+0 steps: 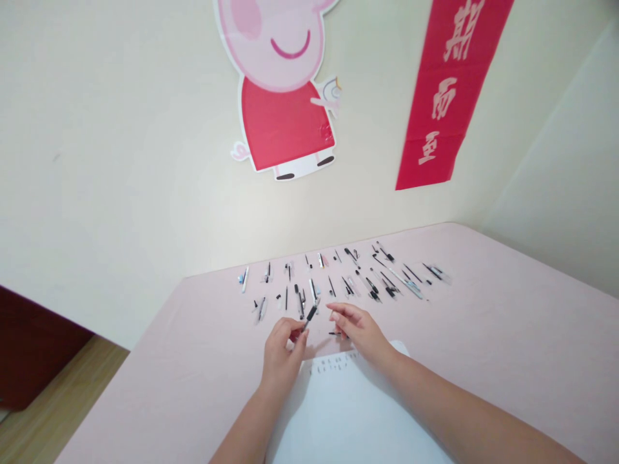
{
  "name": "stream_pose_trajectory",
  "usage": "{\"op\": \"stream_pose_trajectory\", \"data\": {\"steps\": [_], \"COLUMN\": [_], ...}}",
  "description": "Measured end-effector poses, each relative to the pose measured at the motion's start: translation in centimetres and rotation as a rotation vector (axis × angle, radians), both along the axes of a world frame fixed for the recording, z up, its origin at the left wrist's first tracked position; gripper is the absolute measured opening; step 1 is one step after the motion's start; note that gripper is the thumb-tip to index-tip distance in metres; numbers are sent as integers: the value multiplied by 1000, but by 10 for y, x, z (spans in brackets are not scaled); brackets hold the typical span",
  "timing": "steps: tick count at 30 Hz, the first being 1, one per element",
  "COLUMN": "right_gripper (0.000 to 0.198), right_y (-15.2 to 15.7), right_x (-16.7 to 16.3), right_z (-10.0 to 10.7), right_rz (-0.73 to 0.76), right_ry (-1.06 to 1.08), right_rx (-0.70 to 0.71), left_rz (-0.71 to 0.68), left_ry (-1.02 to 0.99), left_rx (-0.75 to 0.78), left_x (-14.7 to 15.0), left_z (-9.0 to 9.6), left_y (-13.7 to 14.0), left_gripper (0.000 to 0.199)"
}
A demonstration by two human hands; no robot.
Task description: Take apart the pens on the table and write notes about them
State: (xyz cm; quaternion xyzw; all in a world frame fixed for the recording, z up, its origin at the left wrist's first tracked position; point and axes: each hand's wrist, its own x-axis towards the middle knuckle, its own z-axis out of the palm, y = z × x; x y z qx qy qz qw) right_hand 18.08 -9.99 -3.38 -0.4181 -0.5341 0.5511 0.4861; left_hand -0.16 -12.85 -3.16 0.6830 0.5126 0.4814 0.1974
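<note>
Pinched between the thumb and fingers of my left hand [284, 348] is a pen [312, 313] with a black end pointing up and to the right. Just right of it, my right hand [355, 325] hovers with index finger and thumb slightly apart, and nothing shows between them. Its other fingers are curled and partly hidden. A small dark pen part [334, 333] lies beneath the right hand, partly covered by it. Closer to me, a white sheet or board [358, 412] with small dark marks along its far edge lies under both forearms.
Pen parts, caps and refills lie in loose rows across the pink tabletop [483, 335], including a disassembled pen [261, 309] at left and a long light-coloured pen [411, 287] at right. Behind stands a wall with a pink pig sticker [287, 122] and red banner [449, 96].
</note>
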Motion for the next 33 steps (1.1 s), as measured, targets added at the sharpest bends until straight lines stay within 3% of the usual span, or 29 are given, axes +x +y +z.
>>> {"op": "stream_pose_trajectory", "data": {"steps": [3, 6, 9, 11, 15, 18, 22, 24, 28, 33], "right_gripper": [26, 26, 42, 46, 43, 37, 22, 23, 34, 44], "right_y": [-4, -8, -11, -11, -8, -5, 1, 4, 6, 0], "right_x": [1, 3, 4, 4, 5, 5, 7, 8, 16, 28], "right_z": [-1, 1, 1, 0, -2, -3, -2, -2, 2, 10], "right_rz": [-56, -44, 44, 76, 46, -16, -83, -83, -84, -85], "right_ry": [-146, -329, -475, -536, -542, -490, -375, -321, -264, -256], "right_rx": [178, 413, 600, 646, 606, 531, 373, 305, 244, 127], "left_rz": [25, -56, -159, -235, -361, -378, -429, -626, -917, -957], "left_ry": [-274, -557, -708, -722, -629, -488, -29, 157, 384, 496], "left_rx": [-253, -546, -676, -717, -747, -653, -420, -371, -376, -411], "left_x": [4, 11, 20, 25, 32, 34, 37, 39, 44, 50], "left_z": [-4, -3, 3, 7, 10, 11, 24, 32, 36, 15], "left_y": [3, 0, -7, -12, -17, -19, -31, -42, -58, -62], "left_gripper": [18, 29, 33, 33, 41, 42, 31, 24, 48, 77]}}
